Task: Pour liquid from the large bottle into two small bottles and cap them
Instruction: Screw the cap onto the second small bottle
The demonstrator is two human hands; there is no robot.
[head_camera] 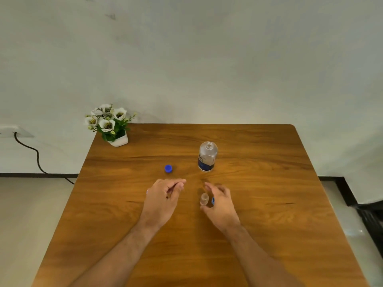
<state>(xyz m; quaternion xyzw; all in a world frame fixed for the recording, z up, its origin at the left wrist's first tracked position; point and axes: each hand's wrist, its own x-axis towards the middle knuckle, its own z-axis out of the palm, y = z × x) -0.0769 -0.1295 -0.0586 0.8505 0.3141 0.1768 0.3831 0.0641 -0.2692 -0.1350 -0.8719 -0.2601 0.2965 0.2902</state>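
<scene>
large bottle uncapped | near it, right hand cupped loosely around small bottle, uncapped | left hand loosely curled, empty | capping left

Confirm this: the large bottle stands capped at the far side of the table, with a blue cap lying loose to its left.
Not quite. The head view shows the large bottle uncapped, its mouth open. The rest holds: it stands upright toward the far side of the table, with a blue cap lying loose to its left.
</scene>
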